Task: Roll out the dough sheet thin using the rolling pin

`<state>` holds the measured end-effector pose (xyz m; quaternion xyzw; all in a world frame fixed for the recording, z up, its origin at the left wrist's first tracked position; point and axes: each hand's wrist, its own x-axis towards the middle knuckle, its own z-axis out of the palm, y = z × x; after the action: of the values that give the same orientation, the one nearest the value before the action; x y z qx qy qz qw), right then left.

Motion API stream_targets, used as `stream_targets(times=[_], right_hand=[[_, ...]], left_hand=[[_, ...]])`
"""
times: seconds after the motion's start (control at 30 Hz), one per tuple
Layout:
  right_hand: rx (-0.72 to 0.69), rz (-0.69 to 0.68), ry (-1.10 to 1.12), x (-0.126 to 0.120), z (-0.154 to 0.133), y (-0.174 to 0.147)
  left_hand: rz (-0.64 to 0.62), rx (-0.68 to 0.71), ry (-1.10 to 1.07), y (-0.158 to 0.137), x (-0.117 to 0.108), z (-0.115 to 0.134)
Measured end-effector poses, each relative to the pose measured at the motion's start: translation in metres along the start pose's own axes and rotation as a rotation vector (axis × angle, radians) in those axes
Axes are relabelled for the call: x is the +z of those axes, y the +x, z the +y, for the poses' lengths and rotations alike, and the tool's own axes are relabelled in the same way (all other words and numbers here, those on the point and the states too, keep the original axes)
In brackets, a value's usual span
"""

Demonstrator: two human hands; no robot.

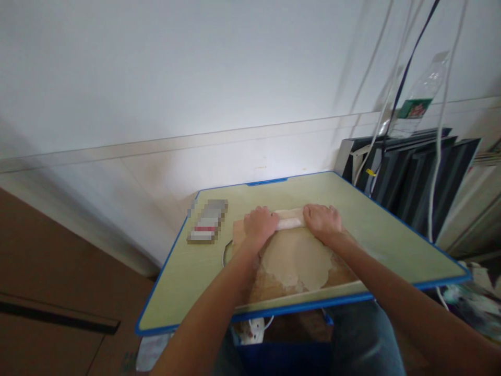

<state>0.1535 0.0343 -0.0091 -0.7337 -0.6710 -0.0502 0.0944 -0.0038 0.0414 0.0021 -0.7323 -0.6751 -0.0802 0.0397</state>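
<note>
Blue-rimmed table (183, 277), ragged-edged flat dough (295, 258)

Counter (391, 245) was pale yellow-green, edged blue. Dough sheet (297, 258) showed cream on a brown board (266, 290); roll (290, 220) at its 12 o'clock, off-white. At view's 12, wall (219, 68) was white. At 2, clear bottle (426, 81) wore a green label (415, 108), red-and-white print. Panels (417, 177) at 3 were dark grey.

Flat, ragged-edged dough (295, 258) is spread on the wooden board (263, 292); a pale roll (290, 221) is laid crosswise toward the board's far side.
</note>
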Motion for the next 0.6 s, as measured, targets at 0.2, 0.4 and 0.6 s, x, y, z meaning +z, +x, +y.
stream_targets(times=[0.2, 0.4, 0.6], right_hand=[[0.104, -0.078, 0.030, -0.003, -0.006, 0.021], [0.171, -0.140, 0.085, -0.001, -0.010, 0.045], [0.174, -0.156, 0.067, 0.000, -0.011, 0.051]], left_hand=[[-0.114, -0.053, -0.084, 0.026, 0.003, -0.004], [-0.115, -0.020, -0.114, 0.045, 0.009, -0.010], [-0.121, -0.023, -0.111, 0.049, 0.013, -0.010]])
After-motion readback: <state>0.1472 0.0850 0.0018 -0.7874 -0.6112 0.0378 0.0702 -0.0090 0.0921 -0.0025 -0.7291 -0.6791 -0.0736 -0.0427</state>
